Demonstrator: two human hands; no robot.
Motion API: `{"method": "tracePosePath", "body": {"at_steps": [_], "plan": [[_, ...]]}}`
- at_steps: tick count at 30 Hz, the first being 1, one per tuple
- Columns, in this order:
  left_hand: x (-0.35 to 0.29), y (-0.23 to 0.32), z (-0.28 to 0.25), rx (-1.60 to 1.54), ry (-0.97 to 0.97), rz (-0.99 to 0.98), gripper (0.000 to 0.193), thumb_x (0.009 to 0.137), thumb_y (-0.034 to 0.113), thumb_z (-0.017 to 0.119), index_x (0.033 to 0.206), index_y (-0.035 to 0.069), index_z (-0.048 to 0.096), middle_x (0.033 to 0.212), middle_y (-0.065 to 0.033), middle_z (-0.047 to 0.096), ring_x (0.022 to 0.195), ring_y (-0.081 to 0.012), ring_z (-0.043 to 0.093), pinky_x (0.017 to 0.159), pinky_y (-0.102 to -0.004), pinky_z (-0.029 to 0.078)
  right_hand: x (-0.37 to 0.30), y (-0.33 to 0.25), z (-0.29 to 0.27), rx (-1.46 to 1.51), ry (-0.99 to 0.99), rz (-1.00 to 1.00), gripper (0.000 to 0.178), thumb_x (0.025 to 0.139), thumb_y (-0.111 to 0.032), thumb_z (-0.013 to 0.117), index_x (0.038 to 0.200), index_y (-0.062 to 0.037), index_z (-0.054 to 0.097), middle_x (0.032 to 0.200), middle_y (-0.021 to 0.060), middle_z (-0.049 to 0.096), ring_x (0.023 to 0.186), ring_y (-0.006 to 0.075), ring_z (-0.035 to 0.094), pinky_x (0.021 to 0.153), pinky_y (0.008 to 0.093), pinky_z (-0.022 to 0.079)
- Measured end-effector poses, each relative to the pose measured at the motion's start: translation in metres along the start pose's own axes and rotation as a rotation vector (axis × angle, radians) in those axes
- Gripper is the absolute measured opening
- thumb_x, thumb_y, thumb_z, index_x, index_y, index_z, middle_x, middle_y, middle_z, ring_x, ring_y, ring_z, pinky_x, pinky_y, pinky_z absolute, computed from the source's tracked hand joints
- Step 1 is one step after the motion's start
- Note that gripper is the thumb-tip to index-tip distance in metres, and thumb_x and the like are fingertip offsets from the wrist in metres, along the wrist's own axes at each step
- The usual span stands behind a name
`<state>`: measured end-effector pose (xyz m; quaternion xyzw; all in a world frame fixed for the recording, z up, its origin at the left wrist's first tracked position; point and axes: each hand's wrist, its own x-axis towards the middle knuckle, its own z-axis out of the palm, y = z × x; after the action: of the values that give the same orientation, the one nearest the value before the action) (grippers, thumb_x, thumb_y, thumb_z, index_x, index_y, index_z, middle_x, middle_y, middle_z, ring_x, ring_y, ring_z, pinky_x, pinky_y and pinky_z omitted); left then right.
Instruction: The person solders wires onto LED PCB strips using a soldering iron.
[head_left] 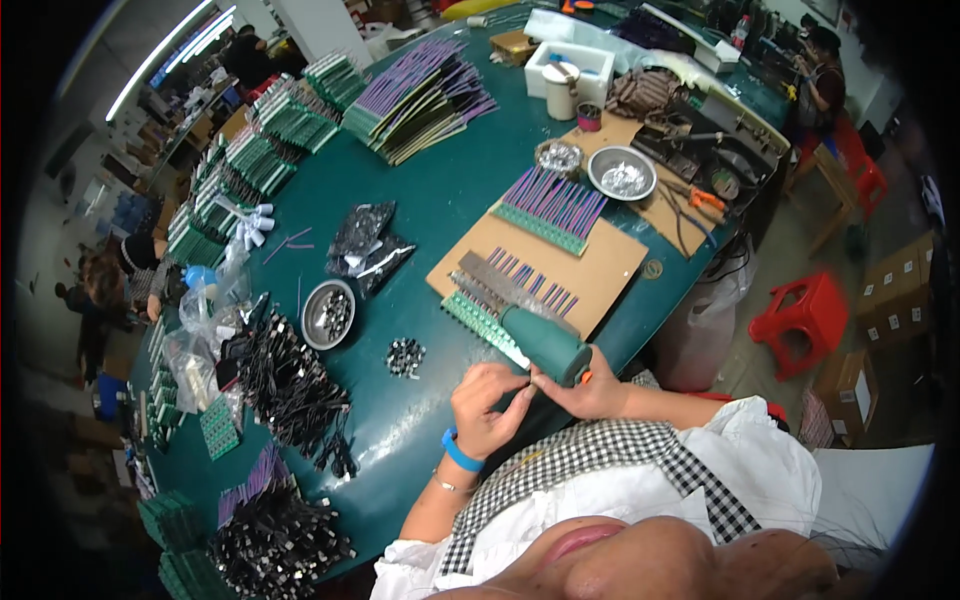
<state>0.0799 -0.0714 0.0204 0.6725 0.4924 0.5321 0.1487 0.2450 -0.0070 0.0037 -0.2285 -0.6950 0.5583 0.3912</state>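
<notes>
At the near edge of the green table, my left hand [487,405], with a blue wristband, pinches with thumb and forefinger. My right hand [592,390] is closed too, its fingertips meeting the left ones at a small dark piece too small to make out. Just beyond the fingertips ends a green circuit board strip [485,325] with pale parts along it. A dark green cylinder-like block [545,343] lies beside the strip, next to my right hand. Behind it, a grey bar [520,297] lies across a row of short purple and black wires [530,275] on a brown board [610,265].
Boards with purple wires [545,210] lie farther back, near a metal bowl [622,173] and pliers [685,215]. Leftward are small black parts [405,357], another metal bowl [328,314] and heaped black cables [285,385]. A red stool [800,325] stands on the floor at right.
</notes>
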Motion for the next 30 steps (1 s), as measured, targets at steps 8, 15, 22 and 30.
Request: {"method": "tracePosePath", "body": {"at_steps": [8,15,22,30], "plan": [[-0.007,0.001,0.002,-0.091,-0.039,-0.196,0.006,0.072,-0.002,0.066,0.077,-0.001,0.065,0.067,-0.0109,0.062,0.057,-0.0194,0.059,0.054,-0.0275,0.046,0.002,-0.001,-0.006,-0.091,-0.023,-0.111,0.05,0.074,-0.003,0.066,0.12,0.0034,0.046,0.087,0.0145,0.063,0.077,0.0233,0.065,0.065,0.0302,0.049],[-0.006,0.008,0.007,-0.079,-0.095,-0.308,0.004,0.077,-0.003,0.062,0.073,-0.002,0.062,0.062,-0.0087,0.062,0.055,-0.014,0.061,0.052,-0.0243,0.045,0.0,0.005,-0.013,-0.078,-0.02,-0.089,0.056,0.071,-0.002,0.067,0.121,0.0054,0.044,0.082,0.0148,0.063,0.071,0.0244,0.065,0.061,0.0308,0.049],[-0.003,0.002,0.01,-0.057,-0.129,-0.348,0.003,0.075,0.003,0.065,0.075,0.0,0.064,0.065,-0.0092,0.063,0.057,-0.0155,0.062,0.052,-0.0256,0.047,0.0,0.008,-0.013,-0.157,0.046,-0.063,0.037,0.075,-0.002,0.068,0.109,0.0023,0.053,0.088,0.0111,0.062,0.078,0.0186,0.063,0.067,0.0285,0.049],[-0.003,-0.034,-0.008,-0.555,0.019,-1.03,0.011,0.082,0.005,0.061,0.083,-0.005,0.065,0.07,-0.0085,0.065,0.057,-0.0086,0.058,0.053,-0.0204,0.047,0.0,-0.013,-0.05,0.327,0.091,0.292,0.049,0.084,-0.001,0.055,0.129,0.0,0.036,0.085,0.0124,0.059,0.064,0.0142,0.053,0.062,0.0264,0.047]]}}
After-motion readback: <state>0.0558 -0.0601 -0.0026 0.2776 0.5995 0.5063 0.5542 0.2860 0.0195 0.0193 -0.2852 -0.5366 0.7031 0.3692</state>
